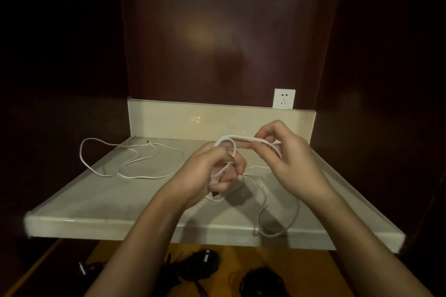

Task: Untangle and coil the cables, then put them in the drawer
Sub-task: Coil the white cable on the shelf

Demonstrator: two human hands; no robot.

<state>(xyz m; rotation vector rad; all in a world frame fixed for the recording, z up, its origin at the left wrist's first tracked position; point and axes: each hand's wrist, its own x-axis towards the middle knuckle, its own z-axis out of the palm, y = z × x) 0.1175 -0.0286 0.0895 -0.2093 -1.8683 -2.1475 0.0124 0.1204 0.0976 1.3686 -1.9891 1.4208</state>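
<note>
Your left hand (212, 171) and right hand (287, 154) both grip a white cable (237, 138) above the pale worktop (101, 202), mid-frame. Another white cable (135, 159) lies loose at centre left.

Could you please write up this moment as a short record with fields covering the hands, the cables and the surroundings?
left hand: grips loops of the white cable
right hand: pinches the same cable's upper loop
second white cable: loose on the counter, left side, untouched
wall socket: above the backsplash, nothing plugged in
black cables: below the counter's front edge
drawer: not identifiable
</note>
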